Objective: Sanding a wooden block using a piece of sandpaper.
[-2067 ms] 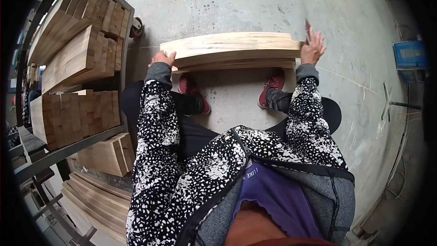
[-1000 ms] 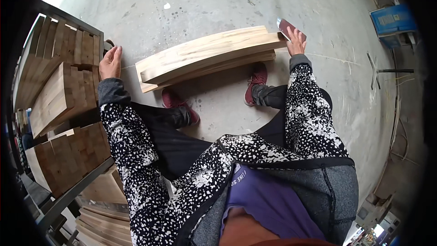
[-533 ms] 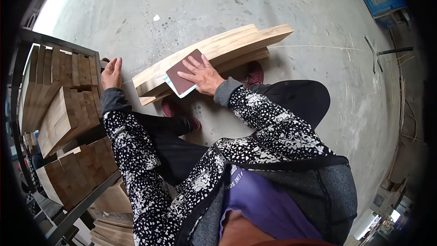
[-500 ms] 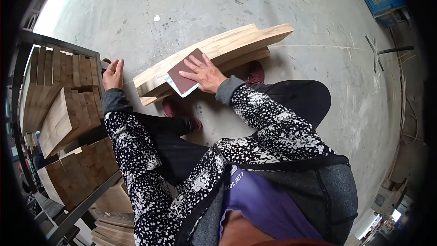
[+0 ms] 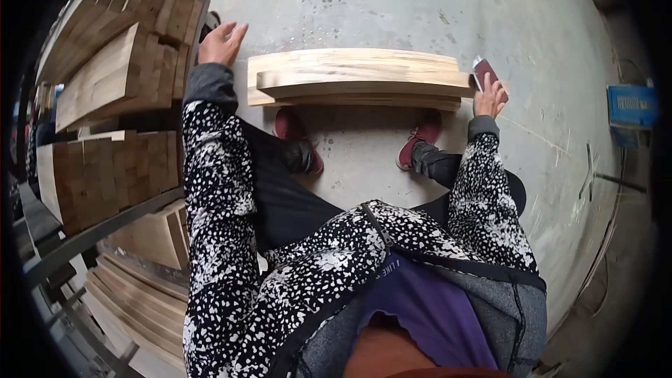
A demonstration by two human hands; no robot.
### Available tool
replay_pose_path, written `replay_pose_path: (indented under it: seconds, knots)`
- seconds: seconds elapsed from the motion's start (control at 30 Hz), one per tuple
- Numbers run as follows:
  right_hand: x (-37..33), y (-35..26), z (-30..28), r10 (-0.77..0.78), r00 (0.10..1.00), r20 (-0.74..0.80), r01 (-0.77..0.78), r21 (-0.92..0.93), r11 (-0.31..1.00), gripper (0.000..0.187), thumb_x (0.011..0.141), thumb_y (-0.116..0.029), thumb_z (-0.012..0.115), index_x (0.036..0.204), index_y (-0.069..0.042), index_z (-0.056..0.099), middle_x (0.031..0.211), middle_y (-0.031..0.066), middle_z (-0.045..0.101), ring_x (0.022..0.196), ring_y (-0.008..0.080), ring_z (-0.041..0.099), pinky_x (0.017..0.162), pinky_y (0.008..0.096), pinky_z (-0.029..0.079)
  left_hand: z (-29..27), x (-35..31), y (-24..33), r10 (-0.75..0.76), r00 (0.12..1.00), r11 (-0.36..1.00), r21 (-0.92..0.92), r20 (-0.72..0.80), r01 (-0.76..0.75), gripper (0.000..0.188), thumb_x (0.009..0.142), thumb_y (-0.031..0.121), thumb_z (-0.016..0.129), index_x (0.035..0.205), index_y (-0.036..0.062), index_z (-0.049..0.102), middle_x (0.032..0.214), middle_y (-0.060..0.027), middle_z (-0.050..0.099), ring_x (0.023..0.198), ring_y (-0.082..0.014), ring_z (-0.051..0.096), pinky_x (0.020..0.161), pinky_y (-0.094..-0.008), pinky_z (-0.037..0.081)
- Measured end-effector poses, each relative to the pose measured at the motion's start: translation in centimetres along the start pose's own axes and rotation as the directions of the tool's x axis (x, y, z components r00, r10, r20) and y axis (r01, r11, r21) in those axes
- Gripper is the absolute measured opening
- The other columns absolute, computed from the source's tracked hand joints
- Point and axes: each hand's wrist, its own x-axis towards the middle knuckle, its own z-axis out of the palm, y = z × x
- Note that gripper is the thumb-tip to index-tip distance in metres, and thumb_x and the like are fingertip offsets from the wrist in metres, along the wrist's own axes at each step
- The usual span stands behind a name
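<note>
My right hand (image 5: 490, 101) grips a reddish-brown sanding pad (image 5: 484, 70) with a pale edge, beyond the right end of the stacked wooden boards. The front board (image 5: 364, 82) of that stack lies crosswise in front of my shoes, with another pale board (image 5: 350, 60) just behind it and more wood beneath. Off the stack's left end, my left hand (image 5: 221, 43) is raised with fingers apart and nothing visible in it. Close to its fingers is a small dark object (image 5: 210, 22) at the rack, which I cannot make out.
A metal rack (image 5: 105, 232) on my left holds several blocks of curved wooden pieces (image 5: 105, 175). My red shoes (image 5: 422, 136) stand close to the boards. A blue box (image 5: 631, 105) and a dark metal stand (image 5: 591, 173) are at the far right, on the concrete floor.
My right hand has carried the sanding pad from the stack's left part to its right end. My view has turned, so the boards now lie level across it. My left hand stays by the rack.
</note>
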Motion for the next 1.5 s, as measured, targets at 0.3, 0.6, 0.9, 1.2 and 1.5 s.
replay_pose_path:
  seconds: [0.3, 0.6, 0.9, 1.2, 1.5]
  knots:
    - [-16.2, -28.8, -4.1, -0.782, 0.621, -0.043, 0.725, 0.41, 0.553, 0.073, 0.062, -0.012, 0.057, 0.129, -0.021, 0.031, 0.136, 0.0159, 0.023, 0.127, 0.0329, 0.017, 0.101, 0.0514, 0.009, -2.1, -0.4, 1.3, -0.079, 0.995, 0.997, 0.007, -0.063, 0.08, 0.045, 0.076, 0.039, 0.057, 0.105, 0.0038, 0.057, 0.1, -0.0117, 0.06, 0.096, -0.0205, 0.056, 0.083, -0.0276, 0.042]
    - [-16.2, -31.0, -4.9, -0.962, 0.258, -0.088, 0.881, 0.431, 0.196, 0.067, 0.059, -0.008, 0.052, 0.124, -0.021, 0.041, 0.132, 0.0122, 0.031, 0.123, 0.0315, 0.026, 0.102, 0.0481, 0.014, -0.2, -1.9, -0.2, -0.027, 0.985, 0.992, 0.116, -0.173, 0.048, 0.042, 0.07, 0.045, 0.06, 0.094, 0.0104, 0.062, 0.094, -0.0146, 0.059, 0.088, -0.03, 0.055, 0.077, -0.0373, 0.043]
    - [3.7, -0.5, -1.7, -0.274, 0.924, 0.266, 0.33, -0.195, 0.924, 0.068, 0.074, -0.01, 0.049, 0.133, -0.03, 0.021, 0.138, 0.0077, 0.022, 0.126, 0.0298, 0.019, 0.099, 0.0466, 0.016, -1.4, -2.5, 1.3, -0.101, 0.992, 0.991, 0.075, -0.076, 0.107, 0.039, 0.072, 0.041, 0.058, 0.097, 0.0105, 0.06, 0.099, -0.0124, 0.058, 0.098, -0.0257, 0.052, 0.093, -0.0485, 0.028]
    - [2.0, -0.6, 3.4, 0.142, 0.99, 0.003, -0.135, -0.301, 0.944, 0.053, 0.084, -0.045, 0.036, 0.132, -0.035, 0.017, 0.135, 0.0099, 0.023, 0.118, 0.033, 0.029, 0.094, 0.0585, 0.018, -0.2, -2.4, 1.7, -0.147, 0.987, 0.973, 0.188, 0.07, 0.131, 0.041, 0.071, 0.043, 0.058, 0.096, 0.0107, 0.061, 0.098, -0.0132, 0.058, 0.096, -0.027, 0.052, 0.092, -0.0477, 0.027]
    - [-17.4, -28.9, -4.7, -0.871, 0.466, -0.156, 0.812, 0.466, 0.352, 0.069, 0.059, -0.004, 0.049, 0.125, -0.019, 0.04, 0.135, 0.0132, 0.026, 0.126, 0.033, 0.019, 0.102, 0.0499, 0.007, -0.5, -2.4, 2.0, -0.124, 0.992, 0.971, 0.212, 0.035, 0.114, 0.043, 0.071, 0.046, 0.057, 0.097, 0.0126, 0.061, 0.101, -0.0123, 0.057, 0.099, -0.0264, 0.051, 0.092, -0.0485, 0.028]
